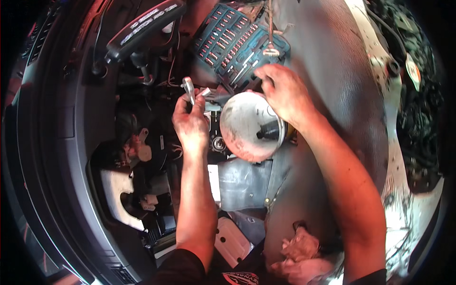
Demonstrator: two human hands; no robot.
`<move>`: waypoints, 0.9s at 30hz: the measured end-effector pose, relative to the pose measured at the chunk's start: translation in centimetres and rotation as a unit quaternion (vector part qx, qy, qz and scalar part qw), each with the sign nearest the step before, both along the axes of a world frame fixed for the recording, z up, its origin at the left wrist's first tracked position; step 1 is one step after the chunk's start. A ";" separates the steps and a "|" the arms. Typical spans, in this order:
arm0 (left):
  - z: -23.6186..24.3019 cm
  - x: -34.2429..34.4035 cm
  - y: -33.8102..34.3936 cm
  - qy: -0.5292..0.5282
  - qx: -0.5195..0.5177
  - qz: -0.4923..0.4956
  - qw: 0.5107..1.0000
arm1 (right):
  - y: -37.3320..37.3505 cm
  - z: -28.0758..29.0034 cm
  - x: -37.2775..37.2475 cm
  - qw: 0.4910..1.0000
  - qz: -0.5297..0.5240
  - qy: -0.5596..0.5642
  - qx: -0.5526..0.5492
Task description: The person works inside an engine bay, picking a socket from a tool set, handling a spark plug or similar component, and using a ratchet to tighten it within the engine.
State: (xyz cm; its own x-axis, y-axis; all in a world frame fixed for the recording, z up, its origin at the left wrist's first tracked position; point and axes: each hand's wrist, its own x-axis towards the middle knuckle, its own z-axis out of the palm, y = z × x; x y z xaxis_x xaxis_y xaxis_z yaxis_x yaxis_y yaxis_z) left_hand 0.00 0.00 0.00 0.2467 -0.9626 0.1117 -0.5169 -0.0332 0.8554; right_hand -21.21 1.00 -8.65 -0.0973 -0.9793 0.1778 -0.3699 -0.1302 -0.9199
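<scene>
My left hand (pixel 191 118) is closed on a silver ratchet (pixel 187 84), with a short, pale metal piece (pixel 205 92) beside its head, also at my fingertips. To the right, my right hand (pixel 285 92) hangs with curled fingers at the lower edge of a teal socket-set case (pixel 223 38); whether they grip anything is hidden. The case lies open with several sockets and bits in rows. Between my hands is a round, dull metal bowl or pan (pixel 240 130) with a black part inside it, partly behind my right hand.
A dark dashboard (pixel 71 142) and a black lever (pixel 142 26) are on the left. A worn padded surface (pixel 344 71) runs down the right, beside a pale metal edge and dark machinery (pixel 418 118). A metal rod (pixel 270 26) crosses the case. Crumpled cloths (pixel 299 247) lie at the bottom.
</scene>
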 end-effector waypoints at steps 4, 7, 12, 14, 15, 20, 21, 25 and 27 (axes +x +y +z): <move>-3.0 1.8 -8.1 0.023 0.043 -0.027 0.998 | 0.0 0.6 -0.7 0.991 0.043 0.120 0.032; -7.5 2.7 -14.3 0.059 0.137 -0.038 0.988 | -0.7 1.2 -1.5 0.978 0.051 0.185 0.081; -13.8 7.6 -24.3 -0.109 0.117 -0.040 0.986 | -1.5 2.2 -1.7 0.951 0.107 0.212 0.195; -14.7 8.9 -28.7 -0.193 0.136 -0.061 0.970 | -1.2 2.3 -1.8 0.948 0.116 0.222 0.198; -15.0 9.3 -30.2 -0.248 0.134 -0.110 0.953 | -1.2 2.1 -1.9 0.946 0.113 0.226 0.201; -15.5 7.9 -34.6 -0.339 0.233 -0.128 0.902 | -1.1 1.6 -1.3 0.952 0.074 0.235 0.181; -15.4 7.4 -34.8 -0.358 0.206 -0.127 0.902 | -1.1 1.6 -1.3 0.956 0.074 0.229 0.168; -15.1 5.9 -34.4 -0.400 0.136 -0.140 0.895 | -1.1 1.8 -1.8 0.945 0.106 0.235 0.201; -14.9 5.3 -34.1 -0.444 0.102 -0.136 0.880 | -1.2 1.8 -1.8 0.943 0.111 0.235 0.209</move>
